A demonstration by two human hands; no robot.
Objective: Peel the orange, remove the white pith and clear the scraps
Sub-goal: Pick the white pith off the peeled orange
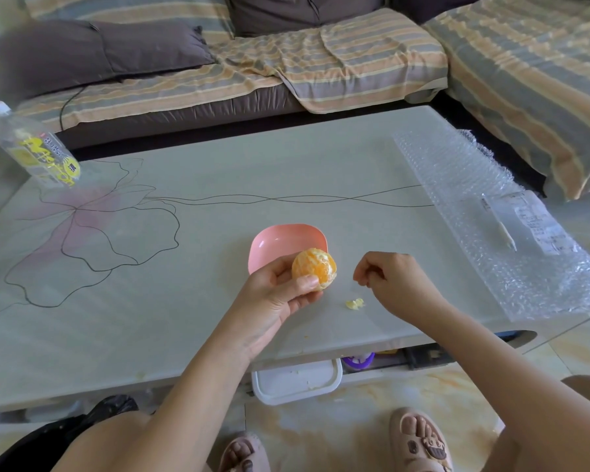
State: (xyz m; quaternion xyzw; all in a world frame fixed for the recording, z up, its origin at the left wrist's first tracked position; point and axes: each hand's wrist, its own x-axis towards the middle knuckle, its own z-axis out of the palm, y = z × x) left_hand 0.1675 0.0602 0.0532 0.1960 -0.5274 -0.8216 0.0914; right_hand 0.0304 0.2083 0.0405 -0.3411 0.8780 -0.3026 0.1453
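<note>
Two risks: squeezing could burst the peeled round orange (314, 269) gripped in the left hand (280, 296) by the pink plastic dish (273, 238); the curled right hand (390, 277), contents unclear, may scatter pale pith scraps (355, 304).

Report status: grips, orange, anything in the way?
Left grip holds peeled orange by pink dish. Right grip curled, contents unclear. Pith scrap on table, nothing blocking.

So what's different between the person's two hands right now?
The left hand grips the peeled orange, palm showing; the right hand holds no fruit, its back showing. The left hand's fingers spread round the orange; the right hand's curl tight, and whether they pinch anything is too small to tell. Both hover over the table.
</note>
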